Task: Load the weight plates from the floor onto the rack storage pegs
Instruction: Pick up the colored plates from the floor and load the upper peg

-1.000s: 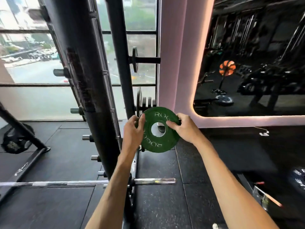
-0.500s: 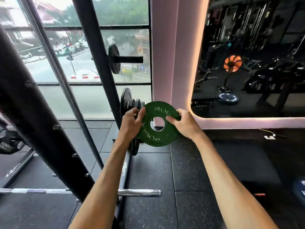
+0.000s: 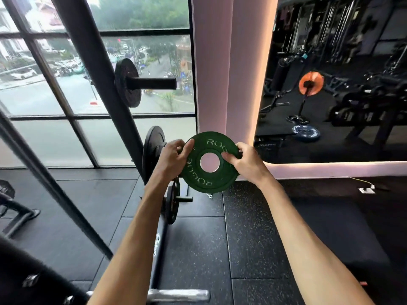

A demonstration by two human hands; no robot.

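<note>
A small green weight plate point(image 3: 198, 172) with white lettering hangs upright in front of me, its centre hole facing me. My left hand point(image 3: 171, 158) grips its left rim and my right hand point(image 3: 244, 164) grips its right rim, fingers reaching the hole. Just left of the plate stands the black rack upright point(image 3: 103, 84). Its upper storage peg point(image 3: 154, 83) carries one black plate point(image 3: 127, 82). A middle peg behind my left hand holds larger black plates point(image 3: 153, 148). A lower peg point(image 3: 185, 199) carries a thin black plate point(image 3: 171, 203).
A barbell sleeve point(image 3: 178, 294) juts across the rubber floor near my elbows. A slanted rack beam point(image 3: 55, 190) crosses the left side. A wall mirror point(image 3: 330, 84) on the right reflects gym gear. A window point(image 3: 154, 51) lies behind the rack.
I have stepped closer and to the right of the rack, so the pegs now appear larger. Both hands keep the same hold on the green plate, carried nearer the middle peg.
</note>
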